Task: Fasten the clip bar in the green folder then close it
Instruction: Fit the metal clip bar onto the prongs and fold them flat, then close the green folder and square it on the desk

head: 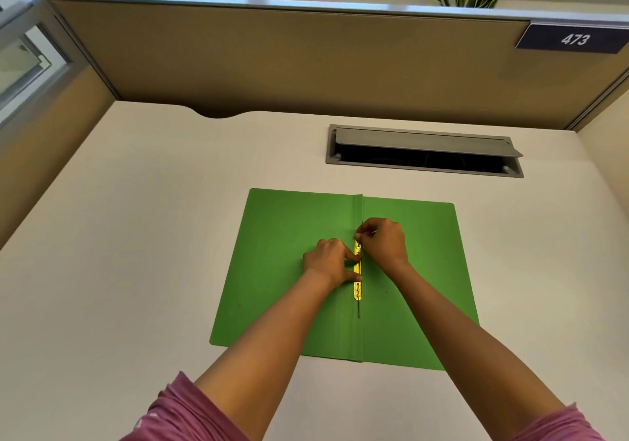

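Head view, clip bar point(357, 272) between left hand point(328, 263), right hand point(383, 243)

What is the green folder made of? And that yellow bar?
The folder looks like thin matte card: it lies flat with a creased spine and no shine. The bar seems to be thin metal with a glossy yellow or brass finish, since it glints; shiny plastic can't be ruled out.

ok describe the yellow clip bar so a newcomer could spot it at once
On the pale desk lies an open green card folder. Along its centre crease, between the left hand and right hand, runs the narrow yellow metal clip bar, the only yellow thing there.
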